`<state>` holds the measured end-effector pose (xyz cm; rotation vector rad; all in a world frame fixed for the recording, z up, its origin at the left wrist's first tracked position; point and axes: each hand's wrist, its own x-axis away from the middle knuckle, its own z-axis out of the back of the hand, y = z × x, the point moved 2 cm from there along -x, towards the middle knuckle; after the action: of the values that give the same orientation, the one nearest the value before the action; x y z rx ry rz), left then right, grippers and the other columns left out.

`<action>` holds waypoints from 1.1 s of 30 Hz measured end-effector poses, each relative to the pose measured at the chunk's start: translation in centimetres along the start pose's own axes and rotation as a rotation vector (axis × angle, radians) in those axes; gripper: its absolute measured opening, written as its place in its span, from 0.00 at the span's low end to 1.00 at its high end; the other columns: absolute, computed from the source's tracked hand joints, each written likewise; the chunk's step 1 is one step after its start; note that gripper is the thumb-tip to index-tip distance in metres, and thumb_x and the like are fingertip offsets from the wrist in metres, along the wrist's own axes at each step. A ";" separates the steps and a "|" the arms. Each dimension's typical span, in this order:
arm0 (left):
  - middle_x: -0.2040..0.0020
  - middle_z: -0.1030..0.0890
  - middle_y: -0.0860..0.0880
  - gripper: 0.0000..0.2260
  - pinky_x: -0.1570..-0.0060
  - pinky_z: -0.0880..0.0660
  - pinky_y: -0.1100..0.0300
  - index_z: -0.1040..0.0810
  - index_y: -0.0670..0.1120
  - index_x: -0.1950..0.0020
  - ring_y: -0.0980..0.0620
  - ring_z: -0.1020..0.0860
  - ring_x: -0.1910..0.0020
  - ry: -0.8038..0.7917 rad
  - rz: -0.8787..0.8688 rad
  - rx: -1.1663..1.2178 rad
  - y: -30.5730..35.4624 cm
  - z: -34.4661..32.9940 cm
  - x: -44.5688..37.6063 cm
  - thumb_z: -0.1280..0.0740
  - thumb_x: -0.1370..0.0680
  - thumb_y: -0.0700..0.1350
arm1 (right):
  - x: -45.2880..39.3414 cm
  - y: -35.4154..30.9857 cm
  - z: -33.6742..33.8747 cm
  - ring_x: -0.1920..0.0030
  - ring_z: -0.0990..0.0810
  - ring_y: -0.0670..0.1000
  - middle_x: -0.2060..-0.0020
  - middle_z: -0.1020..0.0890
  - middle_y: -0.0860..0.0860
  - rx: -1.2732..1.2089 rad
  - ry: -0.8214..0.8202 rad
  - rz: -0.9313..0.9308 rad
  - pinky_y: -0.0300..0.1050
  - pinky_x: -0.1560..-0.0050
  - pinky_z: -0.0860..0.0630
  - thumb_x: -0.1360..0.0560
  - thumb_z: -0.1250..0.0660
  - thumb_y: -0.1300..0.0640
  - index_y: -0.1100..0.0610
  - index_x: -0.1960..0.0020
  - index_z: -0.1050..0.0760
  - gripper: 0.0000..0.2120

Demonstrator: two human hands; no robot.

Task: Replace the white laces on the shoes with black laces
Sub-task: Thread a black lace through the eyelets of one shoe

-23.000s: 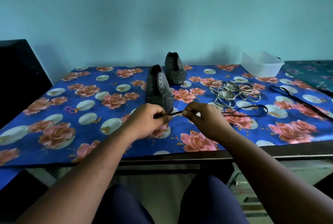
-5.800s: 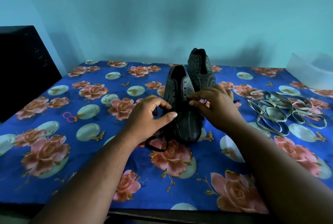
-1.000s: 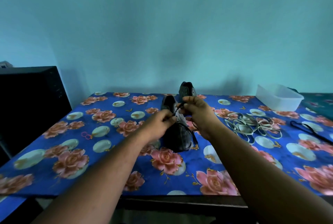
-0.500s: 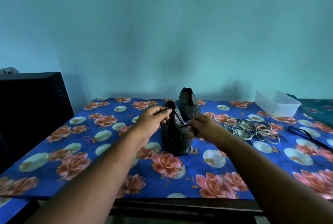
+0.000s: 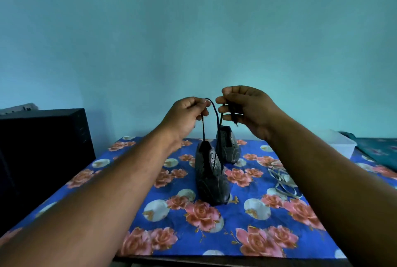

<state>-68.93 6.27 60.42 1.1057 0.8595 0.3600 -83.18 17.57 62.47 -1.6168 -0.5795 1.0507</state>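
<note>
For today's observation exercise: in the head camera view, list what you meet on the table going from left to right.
Black box → near shoe, its black lace pulled up by both hands → pile of white laces → clear plastic container.

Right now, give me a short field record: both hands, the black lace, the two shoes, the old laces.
left hand: raised above the table, pinching one end of the thin black lace
right hand: raised, pinching the other lace end
lace path: both strands run down to the near dark grey shoe
near shoe: stands on the blue floral tablecloth, toe toward the camera
far shoe: second dark grey shoe behind it, lacing unclear
old laces: loose white laces piled on the cloth, right of the shoes
</note>
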 end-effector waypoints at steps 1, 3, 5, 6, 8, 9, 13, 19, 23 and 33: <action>0.59 0.19 0.54 0.09 0.57 0.30 0.58 0.18 0.52 0.51 0.55 0.25 0.56 0.015 -0.022 0.007 0.8 0.1 -0.2 0.37 0.15 0.47 | -0.2 -0.8 -0.3 0.56 0.15 0.52 0.52 0.13 0.54 -0.009 -0.001 0.016 0.47 0.54 0.19 0.18 0.34 0.59 0.56 0.45 0.21 0.04; 0.59 0.19 0.55 0.09 0.58 0.29 0.59 0.18 0.53 0.52 0.55 0.25 0.56 0.040 -0.073 0.005 2.5 0.5 -0.6 0.37 0.15 0.47 | -0.4 -2.3 -0.9 0.52 0.13 0.53 0.51 0.13 0.54 -0.008 -0.010 0.044 0.47 0.52 0.18 0.18 0.35 0.58 0.57 0.44 0.20 0.06; 0.59 0.19 0.54 0.09 0.61 0.28 0.65 0.17 0.52 0.50 0.60 0.24 0.60 0.065 -0.126 0.012 3.9 0.9 -1.0 0.37 0.15 0.47 | -0.4 -3.6 -1.5 0.48 0.13 0.53 0.50 0.13 0.53 -0.018 -0.010 0.066 0.48 0.51 0.18 0.17 0.37 0.57 0.57 0.43 0.20 0.08; 0.59 0.20 0.54 0.09 0.63 0.28 0.69 0.17 0.50 0.48 0.63 0.24 0.62 0.078 -0.154 0.017 4.6 1.1 -1.2 0.37 0.15 0.46 | -0.4 -4.2 -1.7 0.47 0.13 0.53 0.49 0.13 0.52 -0.026 -0.004 0.075 0.49 0.50 0.18 0.16 0.39 0.57 0.57 0.41 0.21 0.10; 0.58 0.19 0.53 0.09 0.65 0.30 0.75 0.17 0.48 0.43 0.67 0.24 0.64 0.106 -0.206 0.018 5.6 1.5 -1.3 0.37 0.15 0.45 | -0.3 -5.2 -2.0 0.47 0.13 0.53 0.48 0.13 0.51 -0.008 0.014 0.097 0.50 0.49 0.18 0.16 0.40 0.58 0.57 0.39 0.21 0.11; 0.58 0.19 0.53 0.09 0.65 0.30 0.76 0.17 0.48 0.42 0.68 0.23 0.64 0.117 -0.226 0.020 6.0 1.7 -1.4 0.37 0.15 0.45 | -0.2 -5.6 -2.2 0.47 0.13 0.52 0.47 0.13 0.51 0.017 0.022 0.114 0.51 0.48 0.17 0.17 0.39 0.59 0.57 0.39 0.21 0.11; 0.55 0.17 0.50 0.12 0.63 0.29 0.76 0.20 0.49 0.34 0.69 0.22 0.62 0.123 -0.268 0.032 6.4 2.1 -1.2 0.37 0.15 0.43 | 0.0 -5.6 -2.7 0.48 0.13 0.52 0.48 0.13 0.51 0.083 0.051 0.171 0.50 0.47 0.17 0.19 0.32 0.55 0.56 0.40 0.20 0.09; 0.60 0.15 0.52 0.15 0.60 0.27 0.64 0.23 0.51 0.30 0.57 0.23 0.62 0.116 -0.151 -0.094 0.7 2.1 -0.9 0.35 0.16 0.42 | -0.2 -1.2 -1.8 0.49 0.14 0.49 0.51 0.12 0.49 0.239 0.158 0.165 0.50 0.47 0.19 0.19 0.32 0.54 0.54 0.44 0.19 0.06; 0.54 0.15 0.45 0.16 0.65 0.28 0.56 0.24 0.54 0.29 0.45 0.21 0.64 0.095 -0.051 -0.494 -6.4 3.5 -0.2 0.37 0.16 0.44 | -0.6 4.3 0.6 0.48 0.17 0.49 0.44 0.15 0.50 0.392 0.205 0.107 0.43 0.53 0.23 0.20 0.31 0.57 0.54 0.36 0.23 0.13; 0.22 0.34 0.48 0.27 0.34 0.29 0.43 0.32 0.53 0.23 0.42 0.29 0.28 -0.166 0.205 -1.106 -19.5 2.7 3.1 0.39 0.19 0.64 | 0.3 17.2 3.0 0.48 0.20 0.56 0.48 0.19 0.53 1.060 -0.083 -0.169 0.47 0.52 0.26 0.25 0.27 0.42 0.51 0.27 0.33 0.31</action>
<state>-67.84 -1.89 42.22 0.1745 0.2829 0.7782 -88.03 13.97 46.05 -0.5860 -0.1316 1.0305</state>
